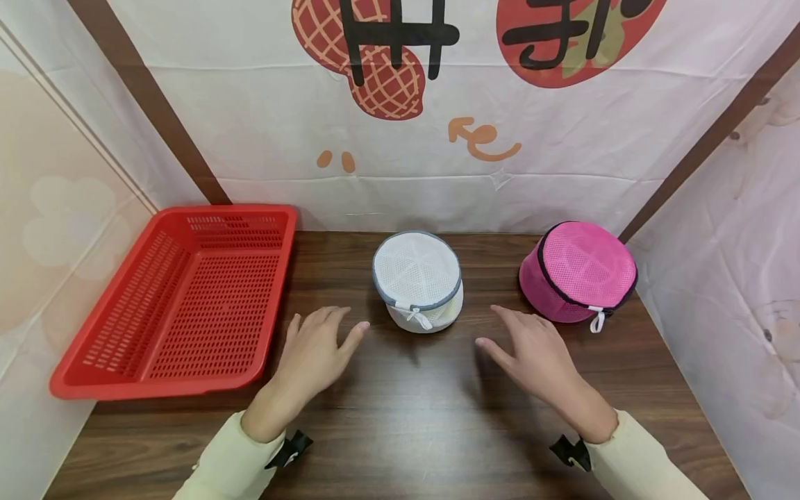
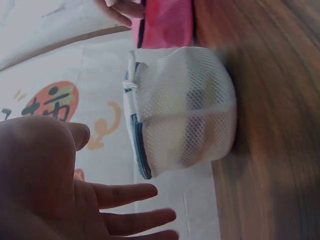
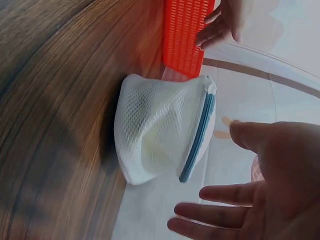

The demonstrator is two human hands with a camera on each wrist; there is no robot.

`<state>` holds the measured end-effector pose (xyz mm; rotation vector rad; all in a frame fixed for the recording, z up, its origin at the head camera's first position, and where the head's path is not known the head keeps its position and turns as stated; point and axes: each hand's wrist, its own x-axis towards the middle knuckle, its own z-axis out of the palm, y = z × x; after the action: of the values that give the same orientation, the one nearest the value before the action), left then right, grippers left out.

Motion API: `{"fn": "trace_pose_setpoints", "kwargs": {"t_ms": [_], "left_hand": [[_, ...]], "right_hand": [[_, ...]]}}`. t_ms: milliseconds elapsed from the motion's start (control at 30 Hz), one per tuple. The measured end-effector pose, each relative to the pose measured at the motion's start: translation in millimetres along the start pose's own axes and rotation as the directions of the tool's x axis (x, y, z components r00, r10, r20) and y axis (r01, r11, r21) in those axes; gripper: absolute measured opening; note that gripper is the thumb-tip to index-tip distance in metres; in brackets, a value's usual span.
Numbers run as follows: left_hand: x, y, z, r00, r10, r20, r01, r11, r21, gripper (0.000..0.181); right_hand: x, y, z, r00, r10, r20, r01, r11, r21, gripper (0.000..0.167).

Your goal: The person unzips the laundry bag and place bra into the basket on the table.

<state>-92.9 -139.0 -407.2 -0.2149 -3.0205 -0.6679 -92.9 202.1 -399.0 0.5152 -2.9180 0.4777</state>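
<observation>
A round white mesh laundry bag [image 1: 417,271] with a grey-blue zipped rim and a white pull loop stands upright at the table's middle. Through its mesh side [image 2: 185,110] something pale and a darker patch show faintly. My left hand [image 1: 315,354] hovers to the left of this bag, fingers spread, touching nothing. On the bag's other side my right hand [image 1: 536,354] is held with fingers extended, also apart from it. Both palms face the white bag in the wrist views. A pink mesh laundry bag [image 1: 587,271] with black trim stands beyond my right hand.
A red perforated plastic basket [image 1: 275,326] sits on the left of the dark wood table [image 1: 400,430], close to my left hand. Printed white cloth [image 1: 250,125] hangs behind the table and along both sides.
</observation>
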Motion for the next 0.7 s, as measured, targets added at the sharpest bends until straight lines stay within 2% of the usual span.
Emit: {"fn": "trace_pose_setpoints", "kwargs": {"t_ms": [100,200,300,367,533,700], "left_hand": [[6.2,2.4,1.3,1.000,-0.023,0.005,0.023,0.998,-0.057,0.057],[14.4,3.3,4.0,0.997,-0.057,0.049,0.065,0.982,-0.175,0.056],[23.4,3.7,8.4,0.989,-0.076,0.127,0.116,0.933,-0.341,0.054],[29.0,4.6,11.9,0.982,-0.076,0.170,0.142,0.896,-0.421,0.053],[40.2,10.0,21.5,0.973,-0.097,0.211,0.197,0.824,-0.531,0.050],[48.1,15.2,32.8,0.960,-0.119,0.252,0.254,0.742,-0.620,0.054]], "right_hand": [[7.1,-7,4,0.999,-0.008,-0.039,0.009,1.000,0.024,0.049],[14.7,-15,7,0.996,-0.030,-0.081,0.033,0.999,0.042,0.040],[21.9,-22,12,0.993,-0.051,-0.110,0.058,0.996,0.063,0.033],[26.2,-26,15,0.992,-0.057,-0.116,0.067,0.994,0.085,0.028],[34.3,-36,22,0.994,-0.049,-0.101,0.063,0.989,0.135,0.018],[40.6,-47,25,0.997,-0.036,-0.064,0.046,0.985,0.164,0.020]]}}
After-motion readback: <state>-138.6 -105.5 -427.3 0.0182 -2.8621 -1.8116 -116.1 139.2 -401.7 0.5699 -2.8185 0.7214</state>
